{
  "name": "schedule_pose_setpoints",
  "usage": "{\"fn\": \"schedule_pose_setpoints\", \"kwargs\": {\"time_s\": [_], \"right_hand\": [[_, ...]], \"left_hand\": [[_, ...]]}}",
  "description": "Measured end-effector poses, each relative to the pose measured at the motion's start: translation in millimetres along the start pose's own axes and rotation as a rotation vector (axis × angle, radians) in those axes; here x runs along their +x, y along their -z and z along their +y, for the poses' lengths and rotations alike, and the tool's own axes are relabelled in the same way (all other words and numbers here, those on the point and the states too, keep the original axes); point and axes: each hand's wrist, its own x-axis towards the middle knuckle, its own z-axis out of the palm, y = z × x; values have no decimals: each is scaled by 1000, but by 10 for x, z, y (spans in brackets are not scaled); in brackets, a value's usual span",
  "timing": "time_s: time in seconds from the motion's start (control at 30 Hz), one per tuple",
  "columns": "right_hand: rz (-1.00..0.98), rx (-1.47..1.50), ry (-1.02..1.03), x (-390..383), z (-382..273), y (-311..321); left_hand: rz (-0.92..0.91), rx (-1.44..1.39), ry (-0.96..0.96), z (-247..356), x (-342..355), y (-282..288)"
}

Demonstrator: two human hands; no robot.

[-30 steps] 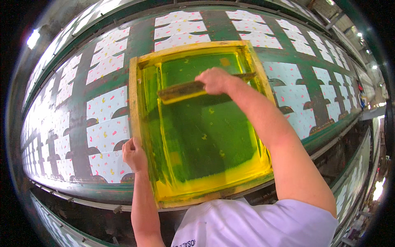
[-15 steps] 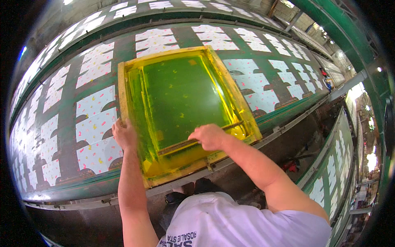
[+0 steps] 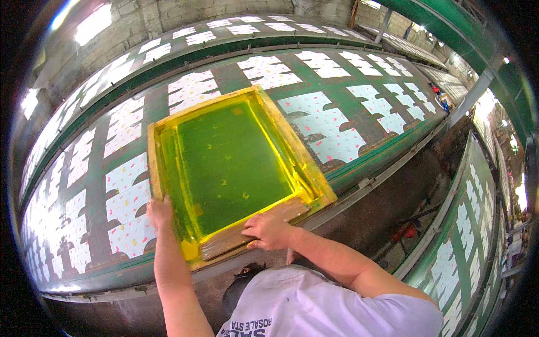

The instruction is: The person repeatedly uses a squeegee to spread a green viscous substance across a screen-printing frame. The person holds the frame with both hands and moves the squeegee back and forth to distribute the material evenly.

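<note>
A wooden screen frame (image 3: 325, 192) with a yellow-coated green mesh (image 3: 219, 163) lies tilted on a long green table (image 3: 353, 176), among printed white fabric pieces (image 3: 126, 177) with small coloured motifs. My left hand (image 3: 160, 214) grips the frame's left side, fingers closed round its edge. My right hand (image 3: 266, 230) holds a long wooden squeegee (image 3: 286, 209) at the near end of the screen, resting along the frame's inner side. Yellow ink lines the mesh edges.
More long tables of white pieces run behind (image 3: 247, 29) and at my right (image 3: 446, 269). A metal rail (image 3: 393, 168) edges my table. A green beam (image 3: 471, 33) and post (image 3: 477, 87) stand upper right. Assorted items (image 3: 442, 98) sit at the table's far right.
My right hand and the squeegee have moved from the screen's far part to its near edge. The view has swung, showing more of the room and tables at right.
</note>
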Motion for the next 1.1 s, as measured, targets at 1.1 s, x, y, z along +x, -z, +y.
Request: {"fn": "schedule_pose_setpoints", "kwargs": {"time_s": [1.1], "right_hand": [[477, 116, -824, -797, 2080, 905]], "left_hand": [[-28, -45, 4, -50, 277, -62]]}}
